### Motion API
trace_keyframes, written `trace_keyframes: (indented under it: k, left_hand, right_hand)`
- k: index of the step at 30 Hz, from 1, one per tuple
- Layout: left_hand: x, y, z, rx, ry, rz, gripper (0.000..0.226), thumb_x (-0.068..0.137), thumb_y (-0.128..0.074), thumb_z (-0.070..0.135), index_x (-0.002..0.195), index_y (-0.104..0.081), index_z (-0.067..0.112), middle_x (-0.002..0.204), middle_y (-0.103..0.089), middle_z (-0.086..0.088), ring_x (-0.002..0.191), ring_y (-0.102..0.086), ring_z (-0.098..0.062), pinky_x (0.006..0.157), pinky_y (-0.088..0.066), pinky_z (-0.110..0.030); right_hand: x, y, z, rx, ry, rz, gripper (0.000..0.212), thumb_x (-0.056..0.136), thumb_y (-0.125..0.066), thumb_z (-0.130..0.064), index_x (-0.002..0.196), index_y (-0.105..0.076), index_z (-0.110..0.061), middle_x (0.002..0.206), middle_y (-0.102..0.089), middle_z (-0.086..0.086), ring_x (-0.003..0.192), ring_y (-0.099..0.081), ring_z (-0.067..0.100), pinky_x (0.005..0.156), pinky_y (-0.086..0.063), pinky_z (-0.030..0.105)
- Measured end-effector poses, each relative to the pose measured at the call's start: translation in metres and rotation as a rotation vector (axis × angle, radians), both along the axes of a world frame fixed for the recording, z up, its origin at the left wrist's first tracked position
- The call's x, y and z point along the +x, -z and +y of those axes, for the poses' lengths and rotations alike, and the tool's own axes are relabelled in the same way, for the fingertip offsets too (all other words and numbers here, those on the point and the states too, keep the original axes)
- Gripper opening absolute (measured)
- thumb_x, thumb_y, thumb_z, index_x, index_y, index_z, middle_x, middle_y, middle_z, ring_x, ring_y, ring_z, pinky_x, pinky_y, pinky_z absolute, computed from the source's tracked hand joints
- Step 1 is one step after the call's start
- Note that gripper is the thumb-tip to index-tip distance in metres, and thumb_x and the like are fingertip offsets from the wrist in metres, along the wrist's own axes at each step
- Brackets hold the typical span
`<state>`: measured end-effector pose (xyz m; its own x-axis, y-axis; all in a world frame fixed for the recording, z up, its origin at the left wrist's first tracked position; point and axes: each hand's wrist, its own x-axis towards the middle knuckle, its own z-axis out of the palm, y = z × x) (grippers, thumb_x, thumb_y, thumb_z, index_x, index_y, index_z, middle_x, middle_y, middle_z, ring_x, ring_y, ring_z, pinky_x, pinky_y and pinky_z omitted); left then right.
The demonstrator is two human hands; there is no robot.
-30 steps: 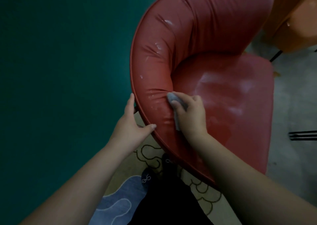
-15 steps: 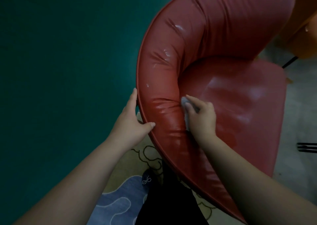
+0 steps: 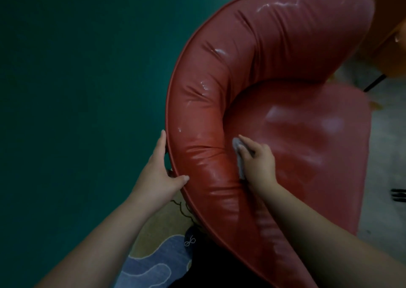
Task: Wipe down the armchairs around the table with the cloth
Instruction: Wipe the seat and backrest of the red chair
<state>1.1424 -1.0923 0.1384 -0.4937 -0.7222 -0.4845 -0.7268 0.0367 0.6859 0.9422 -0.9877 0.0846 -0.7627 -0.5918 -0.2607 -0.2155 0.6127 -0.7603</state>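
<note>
A red glossy armchair [image 3: 252, 68] with a curved padded backrest fills the middle of the view, its seat to the right. My left hand [image 3: 157, 173] grips the outer rim of the backrest, thumb on the padding and fingers behind the edge. My right hand [image 3: 257, 162] holds a small grey cloth [image 3: 239, 156] and presses it into the crease where the backrest meets the seat. Most of the cloth is hidden under my fingers.
A dark green wall [image 3: 77, 90] stands close on the left. A patterned rug [image 3: 158, 254] lies under the chair near my feet. An orange chair [image 3: 391, 35] is at the top right, over a pale floor [image 3: 391, 145] with thin black legs.
My right hand with the cloth has slid from the backrest padding down and right into the crease by the seat. The left hand keeps its grip on the rim.
</note>
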Motion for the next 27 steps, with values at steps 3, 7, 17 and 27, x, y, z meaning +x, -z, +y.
trace_keyframes:
  k: [3,7,17,27]
  left_hand:
    - [0.0,0.001,0.0,-0.015,0.001,-0.025,0.118,0.069,-0.08,0.018,0.147,0.004,0.048,0.153,-0.03,0.012,0.118,-0.054,-0.035,0.098,-0.046,-0.043]
    - [-0.002,0.0,-0.002,0.007,-0.047,0.022,0.11,0.06,-0.079,0.031,0.147,-0.012,0.046,0.132,-0.056,0.006,0.096,-0.066,-0.023,0.074,-0.05,-0.027]
    - [-0.008,0.002,-0.036,0.007,0.005,0.065,0.117,0.065,-0.083,0.032,0.143,0.001,0.057,0.153,-0.028,0.015,0.125,-0.05,-0.024,0.104,-0.042,-0.04]
    - [-0.016,0.002,-0.076,-0.048,0.149,0.139,0.118,0.054,-0.082,0.048,0.129,0.005,0.073,0.151,-0.029,0.02,0.121,-0.054,-0.025,0.101,-0.045,-0.041]
  right_hand:
    - [0.016,-0.024,-0.022,-0.208,0.001,0.048,0.033,0.089,-0.063,-0.02,0.121,-0.065,-0.026,0.097,-0.054,0.004,0.086,-0.054,0.009,0.079,-0.033,0.001]
    - [0.065,-0.054,-0.069,-0.36,-0.335,0.183,0.038,0.084,-0.065,-0.029,0.122,-0.064,-0.026,0.09,-0.045,0.007,0.083,-0.05,0.02,0.082,-0.045,0.028]
    - [0.014,-0.014,-0.046,-0.11,0.085,0.048,0.034,0.088,-0.065,-0.013,0.121,-0.065,-0.018,0.106,-0.055,0.015,0.095,-0.057,0.019,0.086,-0.037,0.009]
    - [0.049,-0.028,-0.088,-0.292,-0.166,0.263,0.034,0.086,-0.067,-0.017,0.12,-0.066,-0.021,0.088,-0.046,0.008,0.079,-0.051,0.018,0.078,-0.043,0.02]
